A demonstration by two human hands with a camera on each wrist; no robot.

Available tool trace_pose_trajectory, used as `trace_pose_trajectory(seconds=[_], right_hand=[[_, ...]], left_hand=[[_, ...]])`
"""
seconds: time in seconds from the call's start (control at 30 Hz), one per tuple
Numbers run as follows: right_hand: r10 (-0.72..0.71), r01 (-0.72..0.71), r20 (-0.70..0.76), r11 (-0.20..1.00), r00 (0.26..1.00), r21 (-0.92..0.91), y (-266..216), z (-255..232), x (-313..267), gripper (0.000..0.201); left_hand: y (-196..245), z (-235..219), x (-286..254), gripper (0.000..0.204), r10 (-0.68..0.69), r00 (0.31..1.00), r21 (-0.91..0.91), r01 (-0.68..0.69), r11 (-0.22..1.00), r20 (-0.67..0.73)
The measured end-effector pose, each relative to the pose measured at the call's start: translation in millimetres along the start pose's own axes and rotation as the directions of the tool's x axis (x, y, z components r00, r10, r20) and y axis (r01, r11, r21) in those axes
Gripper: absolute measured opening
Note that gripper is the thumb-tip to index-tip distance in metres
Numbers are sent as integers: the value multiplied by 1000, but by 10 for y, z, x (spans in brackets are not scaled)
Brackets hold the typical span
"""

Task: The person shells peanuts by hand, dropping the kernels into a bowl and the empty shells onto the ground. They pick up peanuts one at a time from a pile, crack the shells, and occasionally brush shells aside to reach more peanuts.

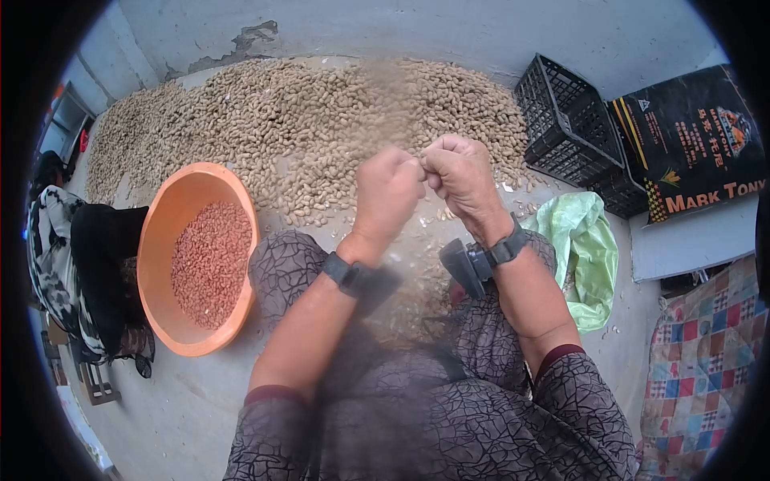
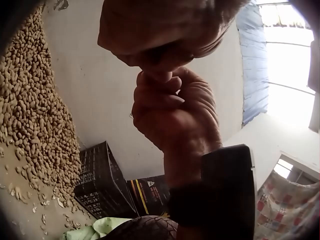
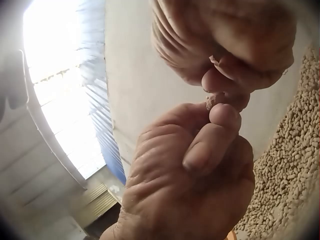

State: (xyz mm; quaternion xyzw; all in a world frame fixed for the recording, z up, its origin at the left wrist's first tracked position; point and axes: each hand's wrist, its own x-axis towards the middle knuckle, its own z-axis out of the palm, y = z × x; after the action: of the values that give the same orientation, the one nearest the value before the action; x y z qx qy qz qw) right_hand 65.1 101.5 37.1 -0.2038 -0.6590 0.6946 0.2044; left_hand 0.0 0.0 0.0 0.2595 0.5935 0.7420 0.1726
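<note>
My left hand (image 1: 387, 196) and right hand (image 1: 461, 178) meet fingertip to fingertip in front of me, over the near edge of a peanut heap (image 1: 305, 136). Between the thumbs and fingers of both hands a peanut (image 3: 212, 101) is pinched, with only a bit of its rough, pale shell showing. A small pinkish piece (image 3: 214, 60) peeks out from the curled fingers of the right hand. In the left wrist view the right hand (image 2: 175, 112) appears below the left hand (image 2: 165, 32), whose fingers are dark and partly hidden.
To the left stands an orange basin (image 1: 152, 272) holding shelled reddish peanuts (image 1: 210, 264). On the right are a black plastic crate (image 1: 569, 120), a black printed sack (image 1: 690, 144) and a light green bag (image 1: 581, 256). Loose shells are scattered on the floor between the legs.
</note>
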Motion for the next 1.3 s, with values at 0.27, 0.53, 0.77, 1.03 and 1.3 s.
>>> trace_pose_trajectory(seconds=[0.27,0.53,0.77,1.03,1.3], right_hand=[[11,-4,-40,985,999,173,76,27,36,8],[105,-131,91,925,990,357,40,-68,56,12],[65,-80,175,993,982,83,-56,-78,32,11],[50,-67,190,994,980,82,-50,-75,21,12],[55,-79,248,993,967,87,-76,-131,28,12]], left_hand=[[51,-50,15,9,-243,962,-390,272,880,122],[87,-123,72,9,-203,967,-635,253,730,152],[80,-165,91,13,-144,978,-570,207,795,154],[105,-95,74,12,-43,999,-224,48,973,27],[114,-100,60,12,108,991,-82,-102,991,74]])
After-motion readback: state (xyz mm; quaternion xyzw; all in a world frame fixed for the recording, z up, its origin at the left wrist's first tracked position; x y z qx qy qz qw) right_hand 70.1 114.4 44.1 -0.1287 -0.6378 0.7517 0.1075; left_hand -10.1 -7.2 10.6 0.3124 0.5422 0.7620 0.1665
